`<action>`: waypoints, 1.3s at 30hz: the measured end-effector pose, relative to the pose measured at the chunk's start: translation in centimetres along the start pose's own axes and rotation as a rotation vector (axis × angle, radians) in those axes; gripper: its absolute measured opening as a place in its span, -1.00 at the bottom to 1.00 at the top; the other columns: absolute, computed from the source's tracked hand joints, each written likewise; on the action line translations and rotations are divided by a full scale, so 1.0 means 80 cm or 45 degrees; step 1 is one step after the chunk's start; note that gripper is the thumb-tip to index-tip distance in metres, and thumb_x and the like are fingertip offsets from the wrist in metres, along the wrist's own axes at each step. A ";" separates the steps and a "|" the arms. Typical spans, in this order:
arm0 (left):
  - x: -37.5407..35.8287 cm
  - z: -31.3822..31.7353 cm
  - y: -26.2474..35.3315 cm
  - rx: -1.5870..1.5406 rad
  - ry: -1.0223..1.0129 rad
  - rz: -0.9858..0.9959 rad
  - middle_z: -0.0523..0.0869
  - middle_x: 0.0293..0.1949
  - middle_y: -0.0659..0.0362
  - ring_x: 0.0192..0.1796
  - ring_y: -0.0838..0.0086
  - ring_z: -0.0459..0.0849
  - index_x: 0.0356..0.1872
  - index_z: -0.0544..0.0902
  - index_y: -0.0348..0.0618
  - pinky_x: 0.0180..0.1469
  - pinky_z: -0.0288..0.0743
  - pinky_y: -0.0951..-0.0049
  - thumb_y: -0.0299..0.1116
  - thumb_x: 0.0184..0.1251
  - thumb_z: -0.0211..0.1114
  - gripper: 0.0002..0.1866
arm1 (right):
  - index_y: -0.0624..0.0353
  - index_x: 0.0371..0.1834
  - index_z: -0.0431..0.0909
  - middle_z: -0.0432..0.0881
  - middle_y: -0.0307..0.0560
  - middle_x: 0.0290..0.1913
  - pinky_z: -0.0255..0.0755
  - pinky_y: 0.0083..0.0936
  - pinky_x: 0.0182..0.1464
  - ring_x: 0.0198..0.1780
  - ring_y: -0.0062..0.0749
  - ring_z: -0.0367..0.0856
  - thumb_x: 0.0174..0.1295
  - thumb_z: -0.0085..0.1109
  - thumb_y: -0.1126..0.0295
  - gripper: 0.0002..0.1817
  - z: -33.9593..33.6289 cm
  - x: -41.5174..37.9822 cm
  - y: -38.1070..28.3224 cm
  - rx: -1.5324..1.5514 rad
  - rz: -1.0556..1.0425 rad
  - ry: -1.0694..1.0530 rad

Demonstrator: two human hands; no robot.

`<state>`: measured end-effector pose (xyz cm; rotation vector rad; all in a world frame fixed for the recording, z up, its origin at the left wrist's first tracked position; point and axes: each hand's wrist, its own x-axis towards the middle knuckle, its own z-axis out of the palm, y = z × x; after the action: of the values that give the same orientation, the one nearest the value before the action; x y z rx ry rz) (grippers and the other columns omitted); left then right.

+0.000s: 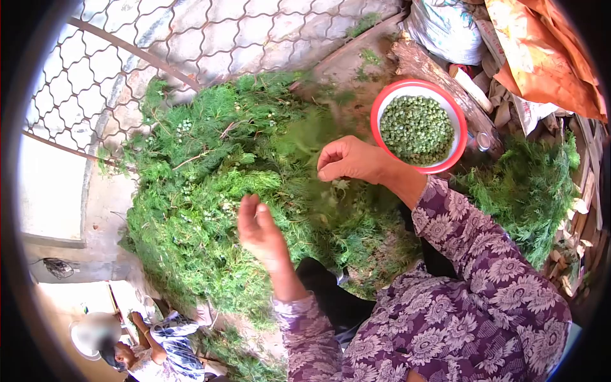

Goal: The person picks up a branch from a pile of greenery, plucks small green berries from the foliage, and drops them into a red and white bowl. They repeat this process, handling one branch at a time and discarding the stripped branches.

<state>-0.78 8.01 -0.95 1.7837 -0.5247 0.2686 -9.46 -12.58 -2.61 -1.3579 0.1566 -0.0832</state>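
Observation:
My right hand (pixel 349 160) is closed in a pinch over the pile, with a motion-blurred green sprig (pixel 310 137) at its fingertips. Lower and to the left, my left hand (pixel 261 234) is open above the greenery, thumb apart from the fingers and nothing visible in it. Under both hands spreads a broad heap of feathery green branches (pixel 191 223), dotted with small pale green cones. Just right of my right hand stands a red-rimmed white basin (pixel 375 114) holding many small green cones (pixel 417 130).
A metal lattice gate (pixel 210 32) borders the heap at the top. Logs (pixel 439 76), a white sack (pixel 445 32) and orange sheeting (pixel 547 51) lie at upper right. More branches (pixel 528 191) sit at right. Another person (pixel 159 344) is at lower left.

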 end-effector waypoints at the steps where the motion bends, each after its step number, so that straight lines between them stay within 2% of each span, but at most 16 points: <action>1: -0.012 0.011 0.011 0.073 -0.107 0.187 0.64 -0.13 0.03 -0.07 0.37 0.59 -0.09 0.56 -0.26 -0.03 0.47 0.42 -0.52 0.22 0.13 -0.77 | 0.22 -0.41 0.57 0.53 -0.34 -0.51 0.29 -0.72 -0.45 -0.48 -0.73 0.41 -0.05 0.27 0.36 -0.81 -0.001 0.000 0.000 -0.010 0.010 0.022; 2: -0.017 0.020 0.010 0.045 -0.299 0.460 0.64 -0.14 0.07 -0.08 0.39 0.59 -0.11 0.57 -0.25 0.00 0.45 0.45 -0.53 0.19 0.17 -0.77 | 0.21 -0.41 0.57 0.53 -0.34 -0.51 0.28 -0.72 -0.51 -0.52 -0.74 0.39 -0.07 0.27 0.33 -0.80 -0.001 -0.001 0.000 -0.021 0.022 0.040; 5: -0.022 0.037 0.016 -0.049 -0.508 0.487 0.63 -0.10 0.08 -0.04 0.43 0.57 -0.11 0.58 -0.30 0.06 0.42 0.45 -0.58 0.20 0.12 -0.77 | 0.20 -0.40 0.57 0.52 -0.35 -0.52 0.25 -0.72 -0.54 -0.54 -0.74 0.38 -0.05 0.27 0.34 -0.80 0.005 -0.002 -0.001 0.031 0.058 -0.033; 7: -0.019 0.039 0.017 -0.396 -0.585 0.006 0.62 -0.10 0.11 -0.02 0.43 0.56 -0.06 0.55 -0.25 0.06 0.41 0.47 -0.66 0.16 0.09 -0.70 | 0.20 -0.41 0.56 0.51 -0.36 -0.51 0.25 -0.73 -0.53 -0.53 -0.74 0.38 -0.04 0.26 0.35 -0.82 0.010 0.000 0.002 0.163 0.021 -0.135; 8: -0.018 0.038 0.020 -0.396 -0.584 0.008 0.62 -0.10 0.11 -0.02 0.43 0.56 -0.06 0.55 -0.25 0.06 0.41 0.47 -0.66 0.16 0.09 -0.70 | 0.19 -0.42 0.55 0.51 -0.37 -0.51 0.24 -0.74 -0.51 -0.52 -0.74 0.37 -0.02 0.26 0.35 -0.83 0.015 -0.001 0.001 0.298 -0.012 -0.238; 10: -0.013 0.033 0.031 -0.801 -0.650 -0.295 0.58 -0.02 0.10 0.04 0.44 0.52 -0.01 0.51 -0.28 0.09 0.38 0.48 -0.72 0.13 0.01 -0.63 | 0.20 -0.44 0.54 0.51 -0.36 -0.50 0.27 -0.73 -0.42 -0.47 -0.72 0.39 0.00 0.23 0.38 -0.87 0.021 -0.004 -0.003 0.350 -0.061 -0.292; 12: -0.012 0.027 0.036 -0.864 -0.716 -0.349 0.51 0.08 0.09 0.13 0.42 0.46 0.10 0.42 -0.28 0.17 0.31 0.44 -0.71 0.12 0.01 -0.55 | 0.21 -0.45 0.54 0.53 -0.34 -0.47 0.28 -0.70 -0.31 -0.42 -0.70 0.40 0.01 0.22 0.41 -0.89 0.027 -0.006 -0.009 0.425 -0.146 -0.479; 15: -0.017 0.023 0.035 -0.974 -0.807 -0.390 0.42 0.17 0.10 0.23 0.41 0.34 0.22 0.30 -0.24 0.27 0.16 0.38 -0.63 0.12 0.09 -0.45 | 0.22 -0.44 0.55 0.54 -0.32 -0.46 0.29 -0.67 -0.26 -0.39 -0.67 0.41 0.01 0.22 0.42 -0.89 0.029 -0.005 -0.009 0.476 -0.139 -0.537; 24: -0.022 0.018 0.027 -0.820 -0.976 -0.649 0.46 0.12 0.13 0.18 0.44 0.40 0.24 0.28 -0.26 0.20 0.22 0.46 -0.56 0.16 0.15 -0.44 | 0.29 -0.37 0.56 0.60 -0.22 -0.38 0.38 -0.65 -0.23 -0.32 -0.63 0.50 -0.02 0.28 0.37 -0.78 0.016 -0.007 -0.017 0.009 -0.044 -0.269; 26: -0.022 0.015 0.031 -0.609 -1.069 -0.753 0.49 0.09 0.09 0.13 0.46 0.45 0.24 0.26 -0.30 0.15 0.28 0.49 -0.52 0.17 0.18 -0.43 | 0.29 -0.32 0.55 0.59 -0.23 -0.39 0.39 -0.66 -0.26 -0.33 -0.64 0.50 -0.03 0.29 0.39 -0.76 0.014 -0.005 -0.013 -0.087 -0.062 -0.277; 27: -0.027 0.018 0.027 -0.591 -1.006 -0.753 0.58 -0.09 0.18 -0.12 0.61 0.52 0.14 0.38 -0.34 -0.03 0.39 0.59 -0.54 0.15 0.16 -0.53 | 0.29 -0.28 0.53 0.58 -0.24 -0.40 0.40 -0.68 -0.29 -0.35 -0.65 0.51 -0.03 0.31 0.41 -0.74 0.012 -0.004 -0.011 -0.181 -0.079 -0.282; 31: -0.025 0.014 0.022 -0.486 -1.156 -0.824 0.65 -0.30 0.21 -0.27 0.61 0.57 -0.08 0.56 -0.33 -0.16 0.43 0.60 -0.52 0.14 0.21 -0.71 | 0.29 -0.25 0.52 0.59 -0.21 -0.35 0.42 -0.66 -0.26 -0.32 -0.64 0.52 -0.04 0.34 0.40 -0.69 0.013 -0.003 -0.002 -0.156 -0.094 -0.314; 33: -0.026 0.011 0.016 -0.495 -1.218 -0.814 0.64 -0.50 0.25 -0.43 0.61 0.58 -0.35 0.64 -0.29 -0.28 0.44 0.61 -0.49 0.12 0.25 -0.90 | 0.29 -0.22 0.52 0.59 -0.21 -0.32 0.43 -0.65 -0.23 -0.29 -0.63 0.52 -0.01 0.32 0.39 -0.69 0.010 -0.003 -0.003 -0.182 -0.124 -0.244; 34: -0.026 0.011 0.017 -0.499 -1.211 -0.813 0.64 -0.50 0.25 -0.43 0.61 0.58 -0.35 0.64 -0.29 -0.28 0.44 0.61 -0.49 0.12 0.25 -0.90 | 0.29 -0.22 0.52 0.59 -0.21 -0.32 0.43 -0.65 -0.23 -0.29 -0.63 0.52 -0.01 0.32 0.39 -0.69 0.006 -0.003 -0.004 -0.186 -0.124 -0.251; 37: -0.023 0.010 0.021 -0.565 -1.150 -0.748 0.63 -0.56 0.24 -0.50 0.63 0.55 -0.50 0.64 -0.24 -0.35 0.41 0.61 -0.50 0.11 0.27 -0.94 | 0.27 -0.21 0.53 0.59 -0.24 -0.33 0.42 -0.66 -0.21 -0.29 -0.62 0.53 0.09 0.22 0.35 -0.74 -0.012 -0.004 -0.011 -0.054 -0.149 0.090; 39: -0.023 0.009 0.020 -0.604 -1.014 -0.727 0.63 -0.57 0.26 -0.54 0.64 0.52 -0.53 0.63 -0.21 -0.41 0.38 0.63 -0.52 0.11 0.27 -0.94 | 0.26 -0.22 0.54 0.59 -0.25 -0.34 0.41 -0.67 -0.22 -0.31 -0.63 0.52 0.09 0.22 0.34 -0.75 -0.020 -0.013 -0.020 -0.016 -0.129 0.092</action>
<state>-3.20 7.40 -0.55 1.4402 -0.5382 -0.9251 -10.66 -14.32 -1.30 -1.3762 0.1492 -0.2167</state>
